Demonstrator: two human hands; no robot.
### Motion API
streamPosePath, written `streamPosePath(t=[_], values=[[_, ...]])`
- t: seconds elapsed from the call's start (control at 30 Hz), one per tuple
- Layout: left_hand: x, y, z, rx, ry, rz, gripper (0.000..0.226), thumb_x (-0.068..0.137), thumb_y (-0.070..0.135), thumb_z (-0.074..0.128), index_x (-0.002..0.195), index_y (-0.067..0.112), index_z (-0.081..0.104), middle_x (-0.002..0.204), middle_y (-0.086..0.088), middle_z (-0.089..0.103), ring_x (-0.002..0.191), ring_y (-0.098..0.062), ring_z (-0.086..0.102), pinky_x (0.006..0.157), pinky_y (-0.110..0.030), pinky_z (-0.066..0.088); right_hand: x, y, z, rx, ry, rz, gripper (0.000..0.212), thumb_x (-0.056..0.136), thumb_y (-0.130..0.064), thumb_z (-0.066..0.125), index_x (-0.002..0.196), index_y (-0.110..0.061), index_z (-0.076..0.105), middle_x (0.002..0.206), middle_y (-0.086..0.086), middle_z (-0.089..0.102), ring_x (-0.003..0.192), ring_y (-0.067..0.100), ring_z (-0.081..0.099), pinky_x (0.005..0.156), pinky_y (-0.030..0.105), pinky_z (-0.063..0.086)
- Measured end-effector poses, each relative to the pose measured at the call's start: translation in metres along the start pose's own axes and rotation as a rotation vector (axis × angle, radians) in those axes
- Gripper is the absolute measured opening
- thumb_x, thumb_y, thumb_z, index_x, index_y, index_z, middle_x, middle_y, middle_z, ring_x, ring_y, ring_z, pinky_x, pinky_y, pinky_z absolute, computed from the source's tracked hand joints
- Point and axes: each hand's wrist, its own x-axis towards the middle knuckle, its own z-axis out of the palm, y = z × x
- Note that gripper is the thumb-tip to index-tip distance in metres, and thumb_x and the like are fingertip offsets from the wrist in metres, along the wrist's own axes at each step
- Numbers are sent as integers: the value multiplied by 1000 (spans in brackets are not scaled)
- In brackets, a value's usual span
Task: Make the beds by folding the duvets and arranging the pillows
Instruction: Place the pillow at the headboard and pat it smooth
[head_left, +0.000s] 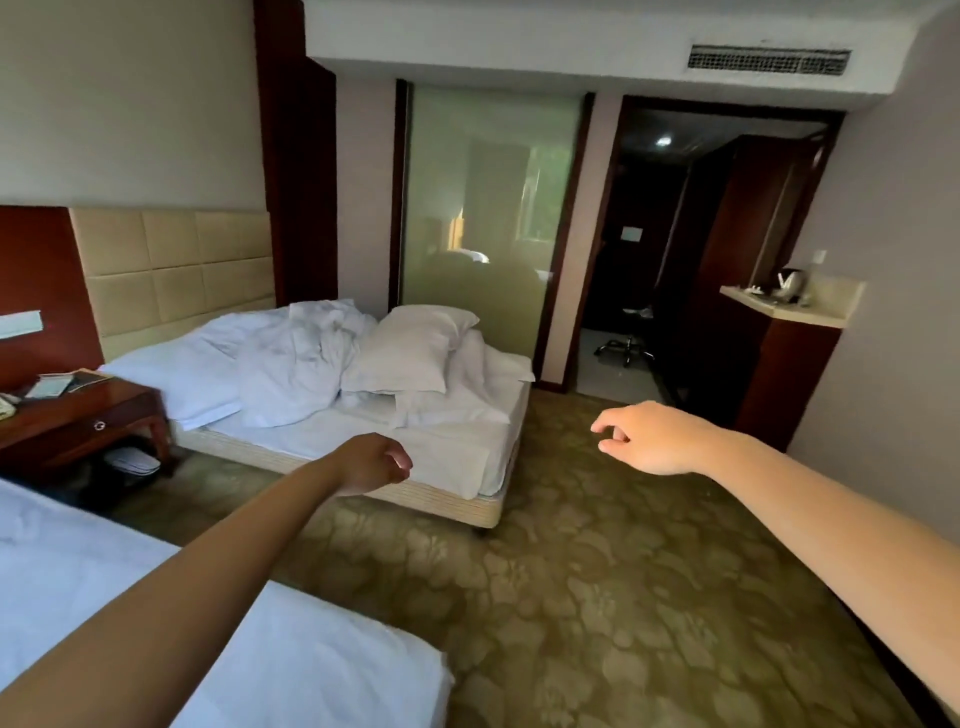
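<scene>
Head view: the left hand (371, 462) and right hand (649, 436) are stretched forward in the air, fingers loosely curled, grasping nothing. On the far bed (457, 452) lie a crumpled duvet (291, 369) and a pillow (410, 348). The near bed (311, 654) is at lower left.

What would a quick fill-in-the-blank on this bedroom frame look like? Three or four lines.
1. The left hand and right hand both hold ____.
2. The pillow lies on the ____ bed, beside the crumpled duvet.
3. The nightstand stands ____ that bed and the near bed.
4. The kettle sits on a shelf at the room's ____ side.
Missing: nothing; far; between; right.
</scene>
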Motion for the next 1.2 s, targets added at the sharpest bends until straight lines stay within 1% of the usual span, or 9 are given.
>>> streamPosePath(t=[0.17, 0.37, 0.57, 0.67, 0.8, 0.87, 0.97, 1.07, 1.2], values=[[119, -18, 9, 30, 17, -97, 23, 91, 25, 60, 112, 19, 64, 106, 1, 65, 88, -7, 57, 69, -13, 43, 148, 61, 27, -17, 25, -90, 41, 100, -33, 41, 139, -26, 41, 141, -1, 47, 125, 17, 48, 97, 29, 41], [211, -68, -8, 28, 124, -383, 29, 88, 19, 63, 117, 14, 63, 117, -4, 65, 107, -18, 60, 89, -19, 43, 364, 74, 26, -97, -16, -357, 39, 99, -34, 40, 137, -24, 44, 137, 0, 51, 118, 17, 53, 97, 31, 45], [185, -105, -55, -15, 339, -738, 26, 88, 16, 64, 113, 7, 67, 115, -7, 67, 103, -16, 60, 73, -9, 40, 509, -85, 10, -107, 59, -847, 37, 100, -31, 38, 134, -20, 46, 139, 7, 47, 122, 28, 48, 95, 36, 41], [146, -128, -86, 65, 398, -952, 30, 93, 22, 58, 120, 11, 63, 121, -3, 62, 113, -16, 56, 78, -9, 32, 535, -173, 14, -57, 29, -1128, 35, 99, -31, 39, 129, -17, 51, 133, 8, 51, 117, 28, 50, 92, 34, 42], [107, -191, -129, 48, 632, -1197, 24, 86, 17, 67, 108, 6, 69, 93, -14, 70, 70, -14, 60, 65, -17, 45, 584, -248, 12, -20, 41, -1411, 32, 99, -28, 39, 124, -16, 55, 94, -7, 53, 90, 22, 51, 62, 19, 33], [110, -220, -148, 38, 747, -1275, 21, 85, 15, 68, 103, 5, 70, 86, -17, 71, 63, -14, 59, 56, -18, 43, 624, -269, 6, -65, 84, -1464, 31, 100, -29, 38, 125, -17, 54, 94, -8, 50, 89, 20, 50, 61, 18, 31], [154, -254, -172, -2, 795, -1338, 15, 87, 15, 64, 101, 10, 69, 86, -15, 69, 70, -16, 61, 53, -19, 39, 695, -289, -9, -187, 105, -1434, 34, 100, -30, 38, 129, -20, 50, 124, 2, 54, 110, 22, 53, 78, 28, 40], [219, -291, -197, -49, 724, -1298, 17, 88, 18, 63, 102, 10, 69, 92, -13, 69, 76, -16, 63, 59, -17, 44, 773, -316, -22, -200, 127, -1361, 33, 100, -30, 38, 129, -21, 50, 128, 4, 53, 113, 23, 52, 91, 36, 45], [300, -355, -233, 4, 627, -1248, 22, 88, 22, 65, 107, 13, 68, 100, -7, 67, 79, -10, 57, 65, -11, 42, 867, -370, -19, -188, 107, -1371, 32, 100, -31, 39, 128, -21, 51, 127, 4, 54, 111, 21, 53, 90, 32, 45]])
